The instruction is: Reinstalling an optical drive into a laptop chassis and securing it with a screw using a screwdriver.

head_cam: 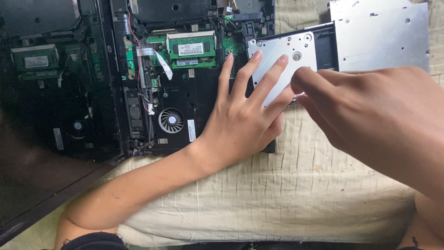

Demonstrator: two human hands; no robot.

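We see the opened black laptop base (pixel 185 92) lying on a cream quilted cloth (pixel 286 185), left of our fingers. The silver optical drive (pixel 384 32) juts from its right side, just beyond the fingertips. Our left hand (pixel 240 120) presses flat, fingers (pixel 252 69) spread, on the drive's silver plate (pixel 282 60). Our right hand (pixel 370 111) pinches that plate's near edge, fingers pressed together.

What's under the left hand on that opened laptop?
The left hand lies flat on a silver metal plate and the black laptop base. Whatever sits beneath palm and fingers is covered.
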